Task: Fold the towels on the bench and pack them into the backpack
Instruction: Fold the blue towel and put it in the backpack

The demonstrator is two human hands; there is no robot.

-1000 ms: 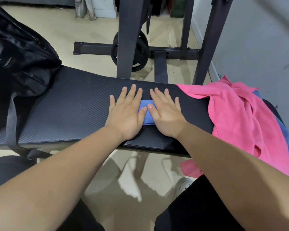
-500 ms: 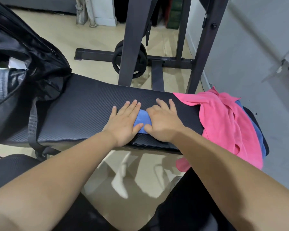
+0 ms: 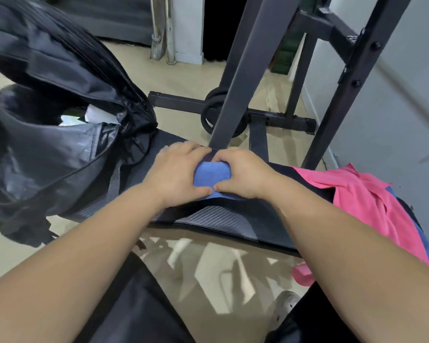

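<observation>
A small folded blue towel is held just above the black padded bench, gripped from both sides. My left hand clasps its left side and my right hand its right side, thumbs meeting at the near edge. The black backpack stands on the bench's left end with its top open; white paper shows inside. A crumpled pink towel lies on the bench's right end, with another blue towel showing under its far edge.
Black steel uprights of a weight rack rise just behind the bench, with a weight plate on the floor bar. A grey wall runs along the right. My dark-clothed legs and a shoe are below the bench edge.
Both hands went from pressing flat on the folded blue towel to gripping it from both sides and lifting it leftward. The view swung left, bringing the open backpack into sight.
</observation>
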